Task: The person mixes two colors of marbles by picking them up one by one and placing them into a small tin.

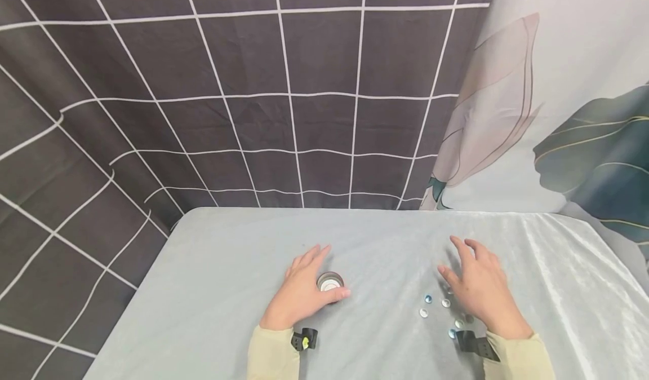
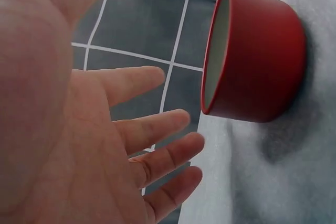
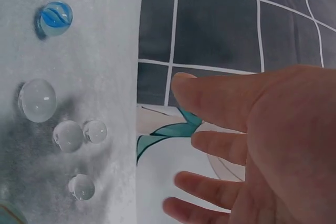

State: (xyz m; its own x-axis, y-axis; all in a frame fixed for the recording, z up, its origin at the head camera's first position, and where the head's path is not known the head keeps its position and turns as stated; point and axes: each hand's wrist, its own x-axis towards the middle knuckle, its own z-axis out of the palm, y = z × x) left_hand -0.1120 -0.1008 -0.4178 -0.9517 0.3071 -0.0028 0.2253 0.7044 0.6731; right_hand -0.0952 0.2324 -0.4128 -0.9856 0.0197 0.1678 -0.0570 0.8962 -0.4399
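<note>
Head view: I see the left hand (image 1: pixel 301 291) spread wide with nothing in its grasp, and the red cup (image 2: pixel 260 56) just beside it at three o'clock. The right hand (image 1: pixel 480 290), loosely open and likewise holding nothing, hovers with glass marbles (image 3: pixel 38 100) around its seven and eight o'clock. My worry is all that round glass: a low sweep by the right could scatter it across the cloth (image 1: pixel 203 290), while an off-centre grab by the left could tip the cup.
</note>
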